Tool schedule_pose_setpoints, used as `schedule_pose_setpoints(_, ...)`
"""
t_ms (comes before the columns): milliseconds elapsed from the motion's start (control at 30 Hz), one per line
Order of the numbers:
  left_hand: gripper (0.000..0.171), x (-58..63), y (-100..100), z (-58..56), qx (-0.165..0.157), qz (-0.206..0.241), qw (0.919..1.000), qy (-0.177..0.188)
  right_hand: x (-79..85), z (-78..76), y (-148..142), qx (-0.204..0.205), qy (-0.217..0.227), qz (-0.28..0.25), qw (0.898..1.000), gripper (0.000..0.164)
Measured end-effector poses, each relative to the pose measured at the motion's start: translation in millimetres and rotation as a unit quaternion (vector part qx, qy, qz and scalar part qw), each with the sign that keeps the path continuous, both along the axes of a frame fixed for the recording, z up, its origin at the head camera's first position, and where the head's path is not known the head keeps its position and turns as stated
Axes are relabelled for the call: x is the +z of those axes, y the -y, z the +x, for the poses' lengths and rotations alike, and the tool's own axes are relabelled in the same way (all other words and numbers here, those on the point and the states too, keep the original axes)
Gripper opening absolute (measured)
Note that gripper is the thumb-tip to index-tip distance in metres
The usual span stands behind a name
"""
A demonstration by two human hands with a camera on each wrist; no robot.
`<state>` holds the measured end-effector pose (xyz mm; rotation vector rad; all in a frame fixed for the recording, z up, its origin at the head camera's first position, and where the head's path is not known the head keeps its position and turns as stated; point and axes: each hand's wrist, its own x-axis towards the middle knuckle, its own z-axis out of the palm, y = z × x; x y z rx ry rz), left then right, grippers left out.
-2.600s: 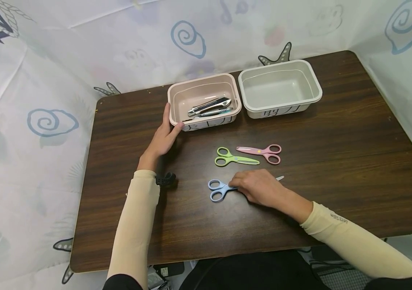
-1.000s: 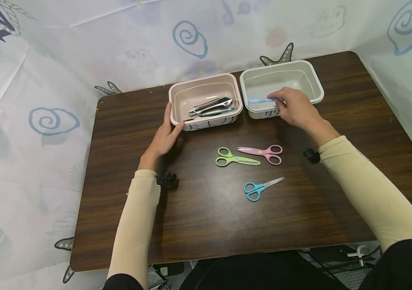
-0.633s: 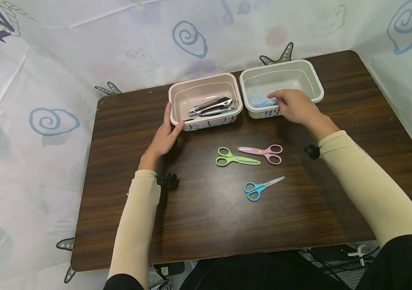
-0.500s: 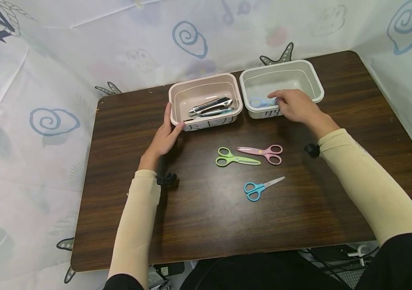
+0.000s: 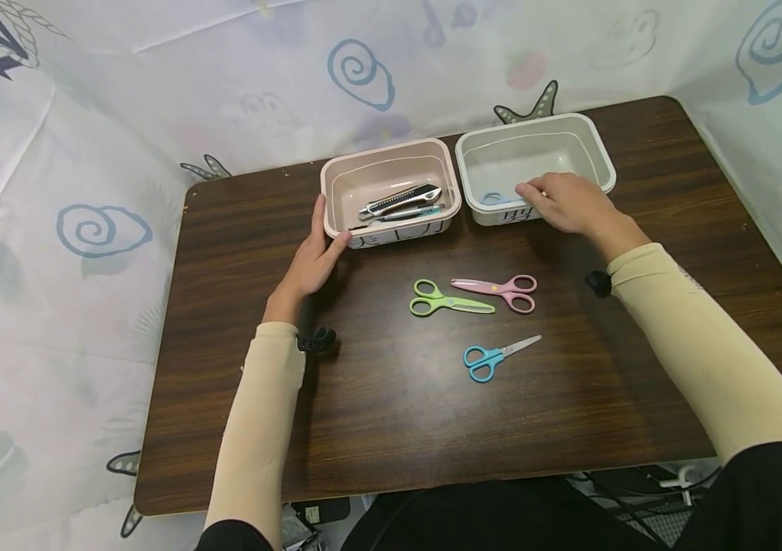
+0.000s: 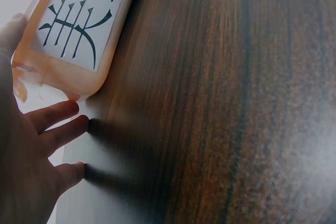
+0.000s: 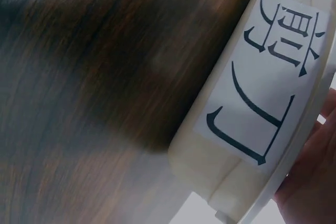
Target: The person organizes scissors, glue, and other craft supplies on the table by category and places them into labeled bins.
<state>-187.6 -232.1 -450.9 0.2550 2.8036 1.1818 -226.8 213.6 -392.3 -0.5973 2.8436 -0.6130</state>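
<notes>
Since the right hand (image 5: 565,202) partly hides pale blue scissors (image 5: 496,200), grip is unclear.

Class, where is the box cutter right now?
In the head view, the box cutter lies inside the pink bin, left of the grey bin, beside a pen-like tool.

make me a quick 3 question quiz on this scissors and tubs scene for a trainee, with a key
1. Count: how many pairs of scissors lie directly on the table?
2. True or false: the left hand touches the pinkish tub.
3. Fill in: the scissors in the greyish tub, next to the right hand, are ____ in colour.

Key:
1. Three: green scissors, pink scissors, turquoise scissors.
2. True.
3. Light blue.
</notes>
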Motion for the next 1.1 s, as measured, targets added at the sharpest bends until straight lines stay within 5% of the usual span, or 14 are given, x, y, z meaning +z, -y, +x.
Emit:
schedule_pose_setpoints(367,0.083,0.9,0.0,0.0,0.000,-0.001,1.0000,-0.004,1.9,1.8,1.0,-0.009,-0.042,0.002,0.999,0.058)
schedule_pose_setpoints(600,0.083,0.5,-0.5,-0.3,-0.001,0.000,1.0000,-0.001,15.8,20.2,8.0,-0.012,-0.133,-0.022,0.991,0.041)
schedule_pose_setpoints(833,0.083,0.9,-0.7,-0.4,-0.003,0.002,1.0000,-0.003,18.7,49.7,17.5,0.095,-0.256,-0.091,0.958,0.024)
schedule_pose_setpoints(933,0.083,0.5,-0.3,-0.3,-0.003,0.004,1.0000,-0.003,15.8,67.7,22.5,0.147,-0.252,-0.098,0.951,0.024)
schedule_pose_setpoints(1100,0.083,-0.8,0.4,-0.7,-0.003,0.004,1.0000,-0.004,2.8,100.5,32.6,0.229,-0.186,-0.063,0.954,0.026)
